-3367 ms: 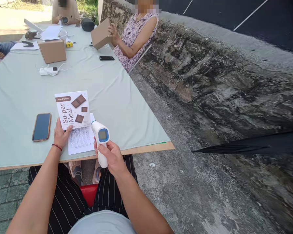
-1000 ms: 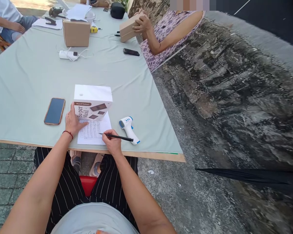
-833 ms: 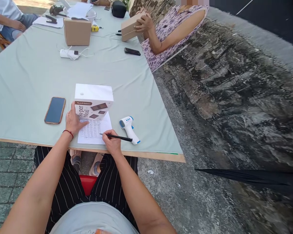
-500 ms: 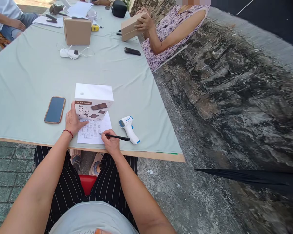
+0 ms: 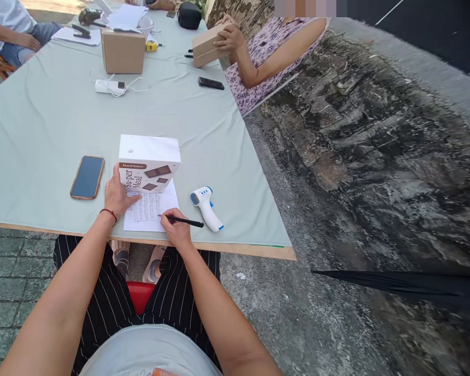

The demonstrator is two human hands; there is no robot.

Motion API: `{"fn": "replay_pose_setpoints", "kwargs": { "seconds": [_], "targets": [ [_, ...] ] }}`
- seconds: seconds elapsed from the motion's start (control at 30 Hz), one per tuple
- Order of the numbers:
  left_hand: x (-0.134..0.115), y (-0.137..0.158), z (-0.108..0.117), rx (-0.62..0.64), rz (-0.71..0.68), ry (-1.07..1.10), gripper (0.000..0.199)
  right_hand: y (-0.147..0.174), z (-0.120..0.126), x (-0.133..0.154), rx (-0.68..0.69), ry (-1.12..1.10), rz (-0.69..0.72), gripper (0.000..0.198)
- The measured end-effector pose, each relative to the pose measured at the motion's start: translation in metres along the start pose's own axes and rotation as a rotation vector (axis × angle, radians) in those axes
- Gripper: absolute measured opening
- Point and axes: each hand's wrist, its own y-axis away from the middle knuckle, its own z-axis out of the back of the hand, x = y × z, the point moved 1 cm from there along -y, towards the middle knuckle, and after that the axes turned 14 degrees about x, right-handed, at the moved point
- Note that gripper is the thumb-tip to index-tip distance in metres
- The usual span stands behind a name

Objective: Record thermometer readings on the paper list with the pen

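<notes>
A white "Super Meal" box [image 5: 149,149] with brown pictures stands upright on the table, over the far part of a sheet of paper [image 5: 170,209] covered in dense handwriting. My left hand [image 5: 116,196] lies against the box's left side, fingers stretched along it and thumb spread onto the sheet. My right hand [image 5: 176,228] is closed around a black pen [image 5: 188,221], its tip touching or just over the written lines. Right of that hand lies a white and blue infrared thermometer [image 5: 206,208]. A phone [image 5: 87,177] in a brown case lies left of my left hand.
The table [image 5: 43,141] has a pale green cloth. Farther back are a cardboard box [image 5: 122,52], a white device with a cable [image 5: 109,87], a black phone [image 5: 211,83] and a black case [image 5: 189,15]. A person at the right holds another carton [image 5: 209,47]; another person sits far left.
The pen and my right hand have shifted slightly left over the sheet. My left hand and the white box keep their places; the view has moved a little.
</notes>
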Motion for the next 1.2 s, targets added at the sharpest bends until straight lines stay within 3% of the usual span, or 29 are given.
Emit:
{"fn": "replay_pose_setpoints", "kwargs": {
  "seconds": [0.47, 0.8, 1.2],
  "targets": [
    [-0.002, 0.000, 0.002, 0.015, -0.004, -0.001, 0.123, 0.000, 0.000, -0.001, -0.020, -0.011, 0.002, 0.012],
    [-0.013, 0.003, 0.007, 0.066, 0.078, -0.081, 0.120, -0.001, 0.000, -0.001, -0.020, -0.008, 0.013, 0.013],
    [-0.011, 0.002, 0.007, 0.064, 0.053, -0.094, 0.119, -0.001, 0.000, -0.003, -0.055, 0.005, 0.010, 0.013]
  ]
}}
